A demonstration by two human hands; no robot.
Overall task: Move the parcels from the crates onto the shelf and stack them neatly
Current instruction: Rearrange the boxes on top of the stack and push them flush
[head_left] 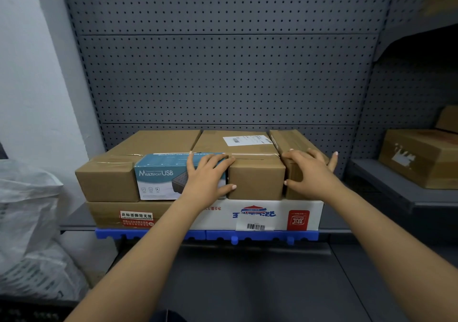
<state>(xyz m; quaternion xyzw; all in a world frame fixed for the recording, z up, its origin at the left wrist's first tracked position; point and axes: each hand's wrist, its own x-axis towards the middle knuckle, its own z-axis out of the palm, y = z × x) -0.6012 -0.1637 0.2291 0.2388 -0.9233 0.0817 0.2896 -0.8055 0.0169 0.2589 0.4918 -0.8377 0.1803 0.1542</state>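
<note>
Parcels are stacked two layers high on the grey shelf (76,220). The bottom layer is a brown box with a red label (111,214) and a white printed box (267,214). On top sit a brown box (109,180), a teal Multiport USB box (158,175), a small brown box (256,179) and a narrow brown box (287,139). My left hand (210,175) lies flat on the USB box, thumb against the small brown box. My right hand (311,170) rests spread on the front of the narrow box.
A grey pegboard (223,73) backs the shelf. A blue plastic strip (260,235) lines the shelf's front edge. White plastic bags (32,222) are piled at the left. Another shelf on the right holds a brown box (418,158). A lower dark shelf (247,284) lies below.
</note>
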